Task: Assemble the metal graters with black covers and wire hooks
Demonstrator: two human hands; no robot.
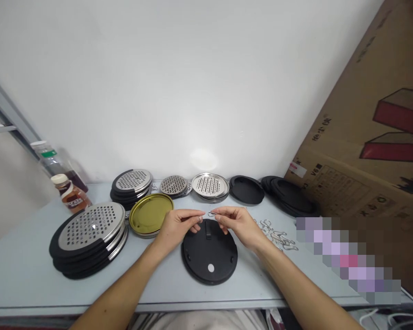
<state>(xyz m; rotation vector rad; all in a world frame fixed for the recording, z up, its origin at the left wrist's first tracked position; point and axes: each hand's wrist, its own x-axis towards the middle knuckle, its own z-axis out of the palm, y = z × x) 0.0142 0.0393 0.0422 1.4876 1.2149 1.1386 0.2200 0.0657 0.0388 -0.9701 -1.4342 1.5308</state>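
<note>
Just above a round black disc [209, 256], my two hands face each other. A thin bent metal wire hook [211, 214] is pinched between thumb and forefinger of my right hand [236, 222], its looped end pointing left. My left hand [182, 221] is closed in a pinch around a small shiny bit that is too small to name. The disc lies flat on the table, with a slotted tab at its far edge, small black lugs at its sides and a pale round spot. Several similar metal wire hooks [277, 236] lie in a loose pile right of my right hand.
Left are stacked black-rimmed perforated metal discs [89, 227], with another stack [132, 181] behind. Gold lids [151, 213], perforated plates [174, 184], silver discs [210, 187] and black discs [247, 189] line the back. Bottles [70, 192] stand left; a cardboard box [347, 183] leans right.
</note>
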